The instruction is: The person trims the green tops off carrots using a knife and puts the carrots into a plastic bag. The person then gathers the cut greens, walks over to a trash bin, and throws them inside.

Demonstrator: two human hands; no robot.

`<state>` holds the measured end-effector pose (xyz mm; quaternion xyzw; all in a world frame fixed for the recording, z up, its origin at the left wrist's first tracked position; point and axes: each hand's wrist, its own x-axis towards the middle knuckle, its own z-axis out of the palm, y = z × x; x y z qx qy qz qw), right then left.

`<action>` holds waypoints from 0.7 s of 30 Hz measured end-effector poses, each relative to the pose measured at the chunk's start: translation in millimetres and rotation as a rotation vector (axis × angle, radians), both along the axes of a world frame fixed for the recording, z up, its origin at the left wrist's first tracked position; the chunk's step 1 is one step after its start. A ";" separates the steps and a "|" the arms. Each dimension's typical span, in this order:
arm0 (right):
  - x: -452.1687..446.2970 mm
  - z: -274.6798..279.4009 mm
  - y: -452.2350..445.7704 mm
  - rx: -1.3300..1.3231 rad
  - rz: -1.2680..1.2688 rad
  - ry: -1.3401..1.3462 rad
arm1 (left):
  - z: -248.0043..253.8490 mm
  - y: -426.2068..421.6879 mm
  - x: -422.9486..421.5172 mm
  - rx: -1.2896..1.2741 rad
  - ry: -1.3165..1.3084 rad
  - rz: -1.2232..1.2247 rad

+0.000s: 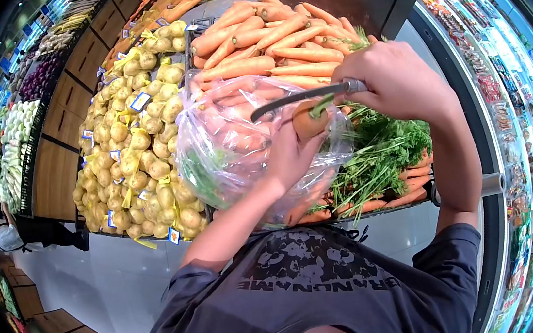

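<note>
My left hand (pixel 292 160) is wrapped round a carrot (pixel 309 122) whose green stem stub points up. In my right hand (pixel 395 79) is a knife with a dark curved blade (pixel 292 100), its grey handle partly hidden by my fingers. That blade lies across the carrot's top, close to the stem; whether it touches cannot be made out. Beneath my left hand spreads a clear plastic bag (pixel 202 154) with carrots and some greens showing through. Behind it rises a pile of loose carrots (pixel 291 38). Cut carrot greens (pixel 379 147) lie under my right forearm.
Netted potatoes (pixel 135 142) with yellow ties and tags fill the display to the left. A roll (pixel 493 184) sits at the right edge, by a lit refrigerated shelf (pixel 499 74). Another person (pixel 8 235) stands at far left, near wooden crates (pixel 59 160) of vegetables.
</note>
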<state>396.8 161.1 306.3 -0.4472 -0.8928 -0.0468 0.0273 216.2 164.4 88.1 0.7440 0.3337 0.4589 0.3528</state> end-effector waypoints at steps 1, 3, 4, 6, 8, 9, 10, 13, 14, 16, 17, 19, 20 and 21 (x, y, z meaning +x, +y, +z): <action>1.0 1.5 1.5 0.055 0.015 0.009 | 1.9 1.2 2.0 0.003 -0.001 -0.003; 5.3 -7.3 2.3 0.121 -0.030 0.051 | 11.2 1.6 9.6 0.043 -0.109 0.173; 6.8 -14.8 -1.3 0.252 -0.070 0.206 | 14.3 5.2 12.9 0.093 -0.222 0.119; 10.9 -31.3 -11.2 0.423 -0.172 0.394 | 14.1 11.9 16.0 -0.026 -0.297 0.069; 11.9 -58.1 -23.5 0.465 -0.245 0.504 | 15.1 17.2 15.9 -0.137 -0.318 0.019; 16.1 -73.8 -28.9 0.463 -0.259 0.520 | 9.2 18.9 18.6 -0.140 -0.319 0.015; 19.5 -87.3 -35.8 0.381 -0.276 0.548 | -0.4 20.3 21.9 -0.115 -0.296 0.036; 24.1 -124.7 -50.6 0.221 -0.436 0.664 | 1.5 3.5 20.6 -0.245 -0.103 0.041; 27.6 -136.2 -54.7 0.219 -0.484 0.700 | 7.2 -0.9 20.4 -0.205 -0.077 -0.026; 35.5 -154.8 -63.1 0.283 -0.536 0.668 | 13.9 -6.1 20.2 -0.191 0.038 -0.111; 37.6 -161.3 -68.8 0.261 -0.568 0.665 | 12.2 -8.2 22.1 -0.206 0.053 -0.146; 41.1 -168.9 -79.6 0.217 -0.600 0.625 | 9.8 -10.9 26.9 -0.142 0.079 -0.143; 44.7 -175.4 -83.7 0.216 -0.577 0.617 | 13.4 -15.3 28.2 -0.168 0.114 -0.141; 47.5 -181.6 -87.5 0.213 -0.609 0.628 | 13.8 -16.1 29.5 -0.175 0.132 -0.169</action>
